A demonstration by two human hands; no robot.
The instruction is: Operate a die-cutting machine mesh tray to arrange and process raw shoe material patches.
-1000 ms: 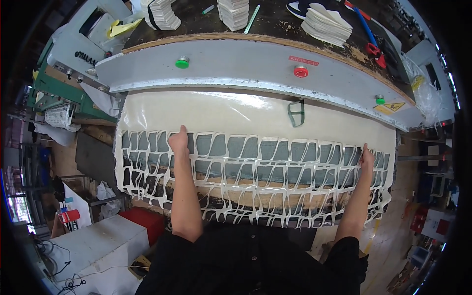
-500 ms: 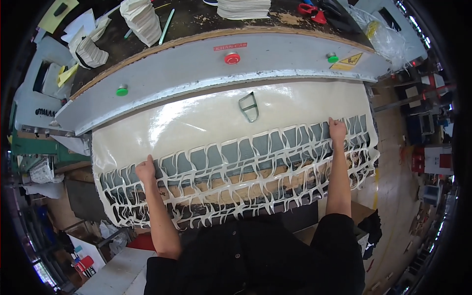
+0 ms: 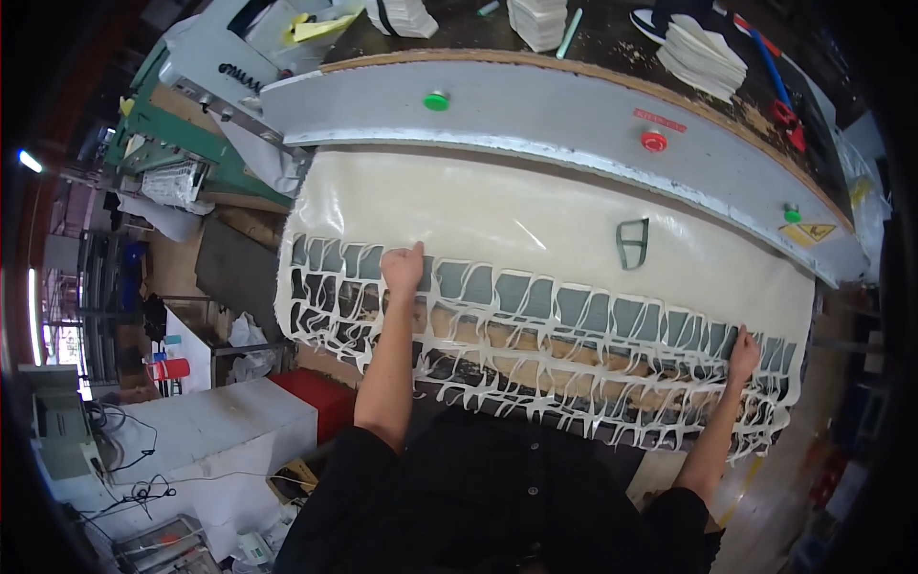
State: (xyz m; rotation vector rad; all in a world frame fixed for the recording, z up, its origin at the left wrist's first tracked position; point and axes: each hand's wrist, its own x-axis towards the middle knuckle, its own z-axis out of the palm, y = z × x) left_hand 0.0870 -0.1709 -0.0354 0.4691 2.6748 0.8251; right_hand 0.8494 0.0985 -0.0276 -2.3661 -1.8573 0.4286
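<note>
A wide cream sheet (image 3: 459, 201) lies across a work surface, and its near part is a lattice of thin strips around rows of cut-out openings. At the left part of the lattice's upper edge, my left hand (image 3: 403, 271) is closed on the sheet. Farther right along that edge, my right hand (image 3: 744, 358) pinches the sheet too. Both forearms reach over the strips. On the uncut part lies a small dark-green cutting die (image 3: 632, 243) with a crossbar, between the hands and touched by neither.
Beyond the sheet runs a grey machine beam (image 3: 545, 110) with green buttons (image 3: 436, 101) and a red one (image 3: 654, 142). Stacks of cream pieces (image 3: 703, 57) and red-handled scissors (image 3: 790, 126) lie on top. A grey-white cabinet (image 3: 210, 430) stands at my left.
My view has turned left, so everything sits farther right and tilts down to the right. Both hands still grip the sheet at about the same places, and the die has not visibly moved on it.
</note>
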